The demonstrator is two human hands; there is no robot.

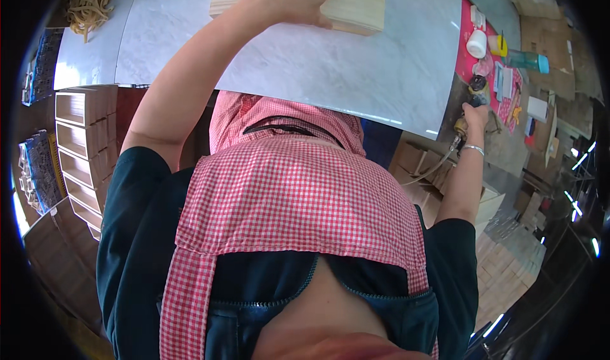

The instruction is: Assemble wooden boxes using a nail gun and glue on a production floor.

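A pale wooden box or block (359, 7) lies on the grey marbled tabletop (286, 67), partly cut off by the upper edge of the view. My left hand (298, 1) is bent over its top, the thumb near the front edge and the fingertips partly out of view. Off to the right, my right hand (476, 115) is closed round a hand-held air tool (460, 127) beside the table. A thin hose (438, 164) trails from the tool's lower end. Its dark upper part (478, 82) shows above my fingers.
Right of the tabletop, a red-covered surface holds a white bottle (476, 43), a yellow cup (497, 45) and a teal bottle (527, 61). Tan strips or bands (89, 7) hang at the far left. Stacked wooden box frames (73, 141) stand below the table's left end.
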